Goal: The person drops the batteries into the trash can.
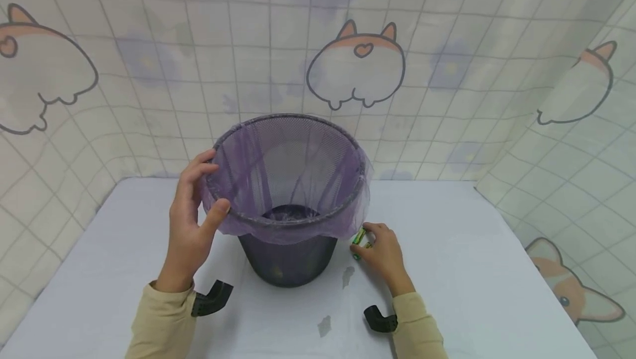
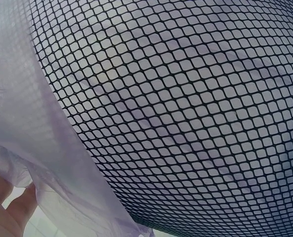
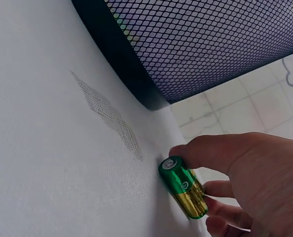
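Note:
A black mesh wastebasket (image 1: 288, 262) stands upright, lined with a thin purple plastic bag (image 1: 298, 232) folded over its rim. My left hand (image 1: 191, 226) holds the left side of that rim, thumb toward the front and fingers farther back. In the left wrist view, its fingers (image 2: 20, 210) show at the lower left beside the bag. Right of the basket's base, my right hand (image 1: 382, 251) pinches a green-and-gold battery (image 3: 183, 187) between thumb and fingers, low at the white tabletop. Green also shows between the fingers in the head view; whether it is a second battery I cannot tell.
The white tabletop (image 1: 457, 270) has grey worn patches (image 1: 324, 326) in front of the basket. A tile-patterned curtain (image 1: 199, 72) with cartoon corgis hangs behind and along the sides. Black curved mounts (image 1: 213, 298) stick out from both wrists.

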Demonstrator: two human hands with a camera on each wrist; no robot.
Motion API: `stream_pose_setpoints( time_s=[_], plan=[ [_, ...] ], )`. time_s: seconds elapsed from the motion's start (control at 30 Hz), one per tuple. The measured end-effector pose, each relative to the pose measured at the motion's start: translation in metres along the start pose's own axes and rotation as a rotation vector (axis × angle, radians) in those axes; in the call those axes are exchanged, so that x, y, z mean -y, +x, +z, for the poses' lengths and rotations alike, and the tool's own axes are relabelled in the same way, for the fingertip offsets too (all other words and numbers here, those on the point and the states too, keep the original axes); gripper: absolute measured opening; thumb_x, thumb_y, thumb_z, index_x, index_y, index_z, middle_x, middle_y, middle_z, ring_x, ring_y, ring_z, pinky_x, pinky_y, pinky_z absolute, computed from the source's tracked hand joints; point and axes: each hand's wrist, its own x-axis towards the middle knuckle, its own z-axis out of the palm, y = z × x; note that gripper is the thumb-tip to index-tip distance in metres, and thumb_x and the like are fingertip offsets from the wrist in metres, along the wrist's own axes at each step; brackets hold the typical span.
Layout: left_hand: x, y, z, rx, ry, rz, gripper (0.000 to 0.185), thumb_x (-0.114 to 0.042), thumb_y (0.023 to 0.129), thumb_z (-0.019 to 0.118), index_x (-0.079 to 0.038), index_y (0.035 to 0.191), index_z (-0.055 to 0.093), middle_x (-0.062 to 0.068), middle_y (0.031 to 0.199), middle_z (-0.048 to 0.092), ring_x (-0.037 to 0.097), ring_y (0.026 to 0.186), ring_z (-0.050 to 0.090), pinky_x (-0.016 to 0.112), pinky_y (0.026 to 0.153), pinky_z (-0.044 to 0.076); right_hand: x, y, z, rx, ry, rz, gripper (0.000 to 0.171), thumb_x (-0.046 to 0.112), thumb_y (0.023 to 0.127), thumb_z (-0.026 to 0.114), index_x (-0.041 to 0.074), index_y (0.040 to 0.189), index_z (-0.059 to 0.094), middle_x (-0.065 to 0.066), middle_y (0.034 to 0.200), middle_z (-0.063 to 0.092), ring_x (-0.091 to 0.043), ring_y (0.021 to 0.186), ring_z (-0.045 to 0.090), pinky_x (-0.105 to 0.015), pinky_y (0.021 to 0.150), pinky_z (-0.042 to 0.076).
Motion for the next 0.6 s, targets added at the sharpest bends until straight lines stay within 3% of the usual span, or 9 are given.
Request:
stream_pose_setpoints(
  time_s=[0.3,0.6],
  plan=[
    [-0.0014,0.0010,0.0000,-0.001,0.005,-0.006,0.049,-0.011,0.089,0.062,0.008,0.131,0.045,0.016,0.150,0.038,0.028,0.144,0.031,0.026,0.118,0.026,0.0022,-0.0016,0.0035,-0.039,0.018,0.024,0.053,0.021,0.075,0.078,0.002,0.122,0.063,-0.018,0.118,0.063,-0.035,0.109,0.058,-0.049,0.089,0.048],
    [-0.0014,0.0002,-0.0002,-0.001,0.016,-0.013,0.049,-0.010,0.088,0.062,0.007,0.131,0.045,0.015,0.150,0.038,0.027,0.144,0.031,0.027,0.118,0.026,0.0050,-0.0024,-0.0029,-0.081,0.037,-0.011,0.050,0.020,0.075,0.079,0.001,0.120,0.064,-0.017,0.113,0.064,-0.033,0.098,0.060,-0.046,0.082,0.050]
  ],
)
